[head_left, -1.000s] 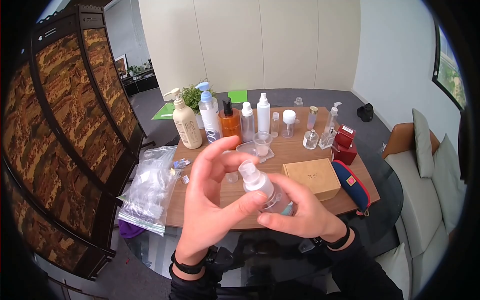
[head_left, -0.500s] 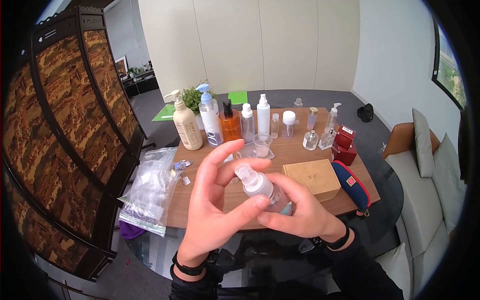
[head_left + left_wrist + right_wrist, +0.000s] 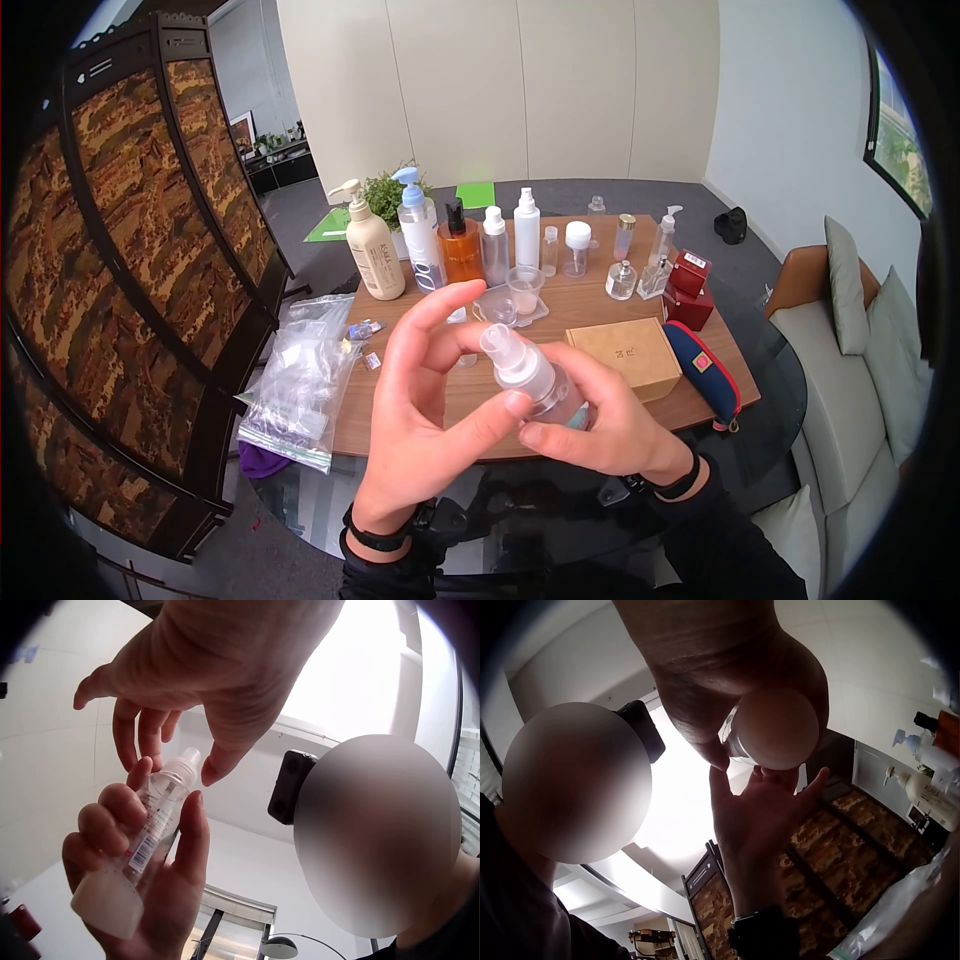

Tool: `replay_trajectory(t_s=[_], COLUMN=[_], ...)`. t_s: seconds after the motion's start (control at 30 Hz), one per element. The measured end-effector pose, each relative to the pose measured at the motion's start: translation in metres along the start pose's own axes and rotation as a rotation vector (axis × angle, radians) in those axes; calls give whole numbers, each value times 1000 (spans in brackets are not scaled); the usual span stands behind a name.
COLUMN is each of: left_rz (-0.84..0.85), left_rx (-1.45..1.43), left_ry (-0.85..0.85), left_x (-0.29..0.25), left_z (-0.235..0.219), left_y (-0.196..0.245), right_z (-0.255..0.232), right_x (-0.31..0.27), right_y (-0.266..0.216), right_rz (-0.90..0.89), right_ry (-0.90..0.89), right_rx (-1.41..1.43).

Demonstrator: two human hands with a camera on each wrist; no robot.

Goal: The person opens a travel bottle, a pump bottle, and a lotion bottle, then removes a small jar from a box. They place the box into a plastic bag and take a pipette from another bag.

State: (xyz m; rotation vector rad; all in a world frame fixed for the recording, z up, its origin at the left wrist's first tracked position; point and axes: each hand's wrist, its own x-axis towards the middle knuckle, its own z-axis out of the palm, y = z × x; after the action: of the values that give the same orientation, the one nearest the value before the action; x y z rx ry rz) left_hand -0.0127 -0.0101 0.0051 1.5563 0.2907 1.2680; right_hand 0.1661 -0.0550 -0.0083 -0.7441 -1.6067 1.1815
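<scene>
While the right hand (image 3: pixel 612 420) holds the bottle (image 3: pixel 553 402) tilted above the worktop (image 3: pixel 588 302), the left hand (image 3: pixel 425 425) curves wide around its nozzle (image 3: pixel 501 348), other bottles (image 3: pixel 527 232) standing beyond

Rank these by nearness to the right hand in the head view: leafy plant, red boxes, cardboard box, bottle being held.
1. Bottle: in the right hand itself.
2. Cardboard box: just beyond that hand.
3. Red boxes: stacked, farther back and right.
4. Leafy plant: back left, farthest.
</scene>
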Motion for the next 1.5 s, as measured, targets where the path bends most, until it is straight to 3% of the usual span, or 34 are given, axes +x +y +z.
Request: replay_trajectory(t_s=[0.2,0.3,0.4,0.73,1.03,1.13,1.23,1.5], left_rz=[52,56,23,-6,32,22,-36,47], left_rx=[18,10,-9,-139,31,-107,-90,62], left_ry=[-57,-50,-41,-58,-72,-98,-2,-27], left_x=[-1,1,0,2,-1,0,1,-2], left_z=[-1,1,1,-2,3,-2,3,6], left_y=[-3,-2,-1,1,2,-1,4,2], right_z=[3,-1,-1,2,1,3,2,3], right_x=[6,3,0,1,1,2,1,2], right_y=[3,8,0,3,4,3,3,3], right_rz=[-161,-135,2,-15,-22,-25,-35,-54], right_ry=[5,-25,-20,11,18,37,24,28], right_rx=[-36,-78,-70,-16,-59,-30,-45,-39])
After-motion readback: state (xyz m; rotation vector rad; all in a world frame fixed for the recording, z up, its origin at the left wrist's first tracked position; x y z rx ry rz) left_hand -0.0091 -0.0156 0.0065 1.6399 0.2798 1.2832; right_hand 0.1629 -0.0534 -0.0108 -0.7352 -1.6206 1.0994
